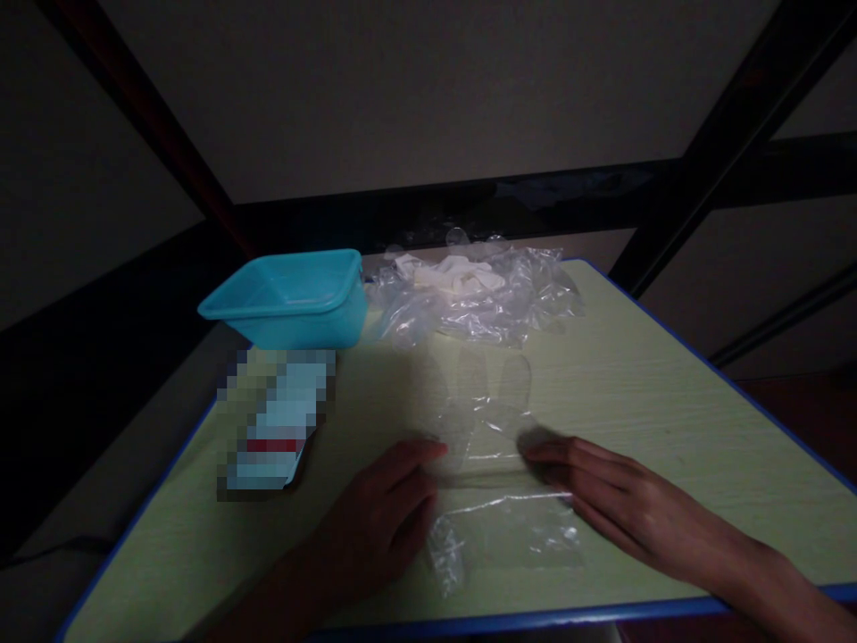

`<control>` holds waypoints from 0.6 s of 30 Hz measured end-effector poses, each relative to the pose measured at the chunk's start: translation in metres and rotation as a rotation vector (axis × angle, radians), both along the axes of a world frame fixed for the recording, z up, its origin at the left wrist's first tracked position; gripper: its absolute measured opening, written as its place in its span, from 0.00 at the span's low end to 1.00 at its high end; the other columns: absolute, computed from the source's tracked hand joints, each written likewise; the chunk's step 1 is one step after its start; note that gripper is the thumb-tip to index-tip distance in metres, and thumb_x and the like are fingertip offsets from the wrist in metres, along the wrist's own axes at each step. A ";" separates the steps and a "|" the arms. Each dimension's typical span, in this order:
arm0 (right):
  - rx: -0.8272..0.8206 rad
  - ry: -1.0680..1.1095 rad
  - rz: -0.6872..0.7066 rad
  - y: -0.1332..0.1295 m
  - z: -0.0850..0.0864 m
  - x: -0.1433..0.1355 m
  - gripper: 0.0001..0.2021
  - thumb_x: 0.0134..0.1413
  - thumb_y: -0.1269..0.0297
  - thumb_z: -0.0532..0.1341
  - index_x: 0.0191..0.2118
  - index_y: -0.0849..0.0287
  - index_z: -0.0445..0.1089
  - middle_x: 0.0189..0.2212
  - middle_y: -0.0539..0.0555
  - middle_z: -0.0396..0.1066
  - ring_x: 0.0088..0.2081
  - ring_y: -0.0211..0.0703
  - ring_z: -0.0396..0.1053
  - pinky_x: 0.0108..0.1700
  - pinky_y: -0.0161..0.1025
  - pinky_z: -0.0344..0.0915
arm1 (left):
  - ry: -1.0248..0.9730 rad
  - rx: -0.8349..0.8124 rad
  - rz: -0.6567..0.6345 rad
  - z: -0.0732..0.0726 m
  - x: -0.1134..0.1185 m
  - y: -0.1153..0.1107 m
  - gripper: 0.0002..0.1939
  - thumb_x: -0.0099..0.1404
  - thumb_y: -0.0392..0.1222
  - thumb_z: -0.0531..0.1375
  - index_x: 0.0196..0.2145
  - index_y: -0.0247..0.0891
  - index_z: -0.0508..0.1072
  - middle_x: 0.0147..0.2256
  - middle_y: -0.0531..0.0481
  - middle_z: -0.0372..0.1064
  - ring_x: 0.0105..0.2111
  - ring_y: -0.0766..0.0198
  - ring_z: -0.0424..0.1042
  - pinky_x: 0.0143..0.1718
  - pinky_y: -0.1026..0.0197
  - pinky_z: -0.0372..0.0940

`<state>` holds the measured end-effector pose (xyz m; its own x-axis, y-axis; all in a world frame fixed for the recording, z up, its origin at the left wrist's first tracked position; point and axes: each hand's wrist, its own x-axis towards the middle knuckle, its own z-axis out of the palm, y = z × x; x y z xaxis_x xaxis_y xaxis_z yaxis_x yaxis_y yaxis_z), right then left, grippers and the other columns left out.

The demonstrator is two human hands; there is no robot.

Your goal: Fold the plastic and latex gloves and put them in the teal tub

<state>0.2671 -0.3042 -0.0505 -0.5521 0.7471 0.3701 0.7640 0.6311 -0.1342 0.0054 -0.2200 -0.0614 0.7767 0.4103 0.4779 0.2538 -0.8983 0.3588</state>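
Observation:
A clear disposable plastic glove (488, 438) lies spread on the table in front of me, its finger parts pointing away and its wide cuff toward me. My left hand (395, 505) is at its left edge, fingers bent and closed on the thin film. At the right edge, my right hand (603, 491) has its fingers together and its fingertips on the film. Part of each grip is hidden. Beyond the glove sits a crumpled pile of clear plastic gloves (482, 313), with white gloves (459, 274) on top.
A turquoise plastic basin (295, 326) stands at the back left of the light green table (643, 375), which has a blue edge. Nearer me on the left lies a pale blue flat item (287, 420), blurred by pixels. A panel wall (435, 98) rises behind the table.

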 end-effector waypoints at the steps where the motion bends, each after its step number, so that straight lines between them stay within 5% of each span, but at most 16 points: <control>1: -0.012 0.002 -0.002 0.000 0.000 0.000 0.17 0.62 0.72 0.44 0.39 0.65 0.70 0.39 0.59 0.74 0.45 0.40 0.70 0.51 0.37 0.67 | 0.010 -0.013 -0.005 0.001 0.000 0.000 0.07 0.62 0.29 0.51 0.31 0.34 0.68 0.45 0.41 0.69 0.46 0.62 0.68 0.49 0.62 0.65; 11: -0.091 0.086 -0.017 0.000 -0.003 -0.001 0.13 0.60 0.72 0.47 0.39 0.64 0.69 0.39 0.59 0.73 0.44 0.42 0.70 0.50 0.39 0.67 | 0.045 -0.129 -0.012 -0.004 -0.003 0.004 0.06 0.63 0.30 0.51 0.31 0.36 0.66 0.46 0.43 0.67 0.45 0.63 0.68 0.48 0.62 0.65; 18: -0.210 0.175 -0.038 0.001 -0.004 0.000 0.13 0.60 0.71 0.48 0.42 0.61 0.69 0.38 0.58 0.72 0.42 0.44 0.70 0.45 0.42 0.69 | 0.137 -0.187 -0.054 0.009 0.001 0.012 0.07 0.64 0.31 0.49 0.33 0.36 0.67 0.45 0.42 0.66 0.46 0.63 0.67 0.47 0.62 0.64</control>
